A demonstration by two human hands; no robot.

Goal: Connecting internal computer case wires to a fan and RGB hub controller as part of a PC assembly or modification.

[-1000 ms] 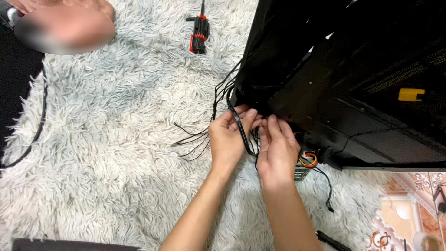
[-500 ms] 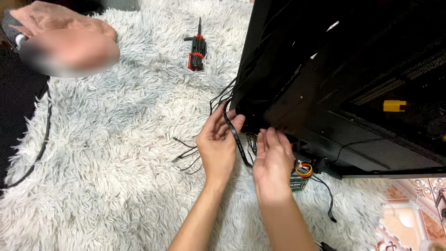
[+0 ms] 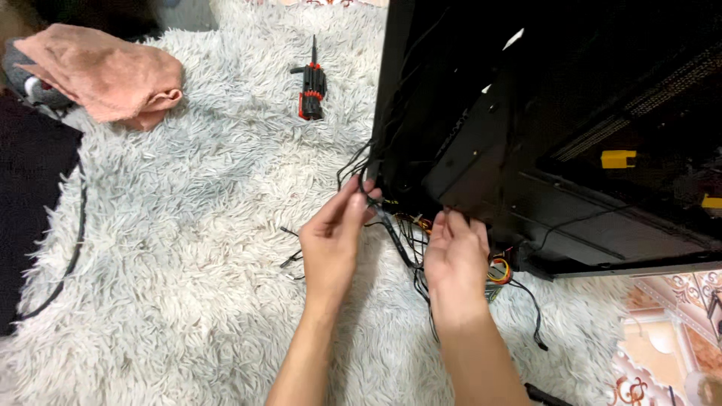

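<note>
A black computer case [image 3: 556,135] lies on a shaggy grey rug, its lower edge near my hands. A bundle of black cables [image 3: 398,240] spills out from its corner onto the rug. My left hand [image 3: 335,240] pinches one of these black cables near the case's corner. My right hand [image 3: 455,259] rests with fingers together at the case's lower edge, touching the cables; whether it grips one is unclear. Coloured wires [image 3: 496,272] show just right of that hand.
A red and black screwdriver [image 3: 310,92] lies on the grey rug [image 3: 188,225] at the top centre. A pink cloth [image 3: 101,71] sits top left beside a dark object. A black cord [image 3: 71,256] curves along the left. Patterned floor shows bottom right.
My hands have drawn slightly apart and the left hand now pinches a cable. The view has shifted, bringing the screwdriver and the pink cloth lower in the picture.
</note>
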